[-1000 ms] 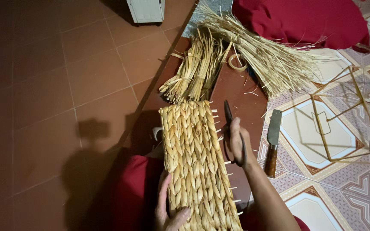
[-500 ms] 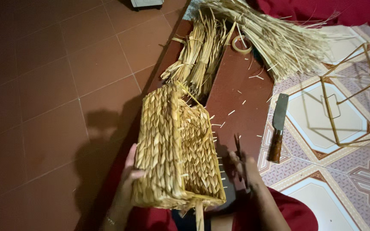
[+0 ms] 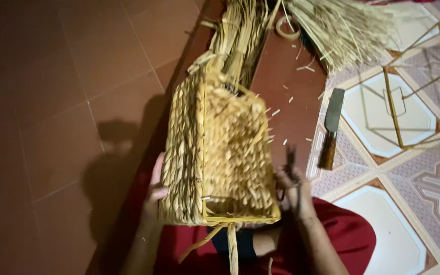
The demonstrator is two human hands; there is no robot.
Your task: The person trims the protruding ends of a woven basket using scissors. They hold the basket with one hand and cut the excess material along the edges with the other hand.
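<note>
Floor (image 3: pixel 52 102): reddish-brown tiles on the left, patterned white and maroon tiles on the right.

Wooden board (image 3: pixel 291 97): long, dark red-brown, lying on the floor ahead of the person and strewn with short straw clippings.

Woven basket (image 3: pixel 220 153): rectangular, of braided pale straw over a yellow wire frame, tipped on its side so the open mouth faces up toward the camera. It sits over the near end of the board, against the person's lap. Walls and base look fully woven. Stubby ends bristle along the right edge, and a few long loose strands (image 3: pixel 230 244) hang from the near rim, so by the look of it the weaving is largely done and trimming and tidying of ends remain.

Straw bundles (image 3: pixel 342 25): a fan of fine pale stalks at the top right, and a thicker sheaf (image 3: pixel 235 35) just beyond the basket's far end.

Wire frame (image 3: pixel 408 97): bare, yellow, box-shaped, on the patterned tiles, well apart from the basket.

Knife (image 3: pixel 330 127): broad blade, wooden handle, lying beside the board's right edge, untouched.

Left hand (image 3: pixel 154 193): fingers spread flat against the basket's outer left wall, steadying it rather than clasping.

Right hand (image 3: pixel 294 191): closed round a small dark tool (image 3: pixel 290 158), seemingly scissors, held just beside the basket's right edge.
</note>
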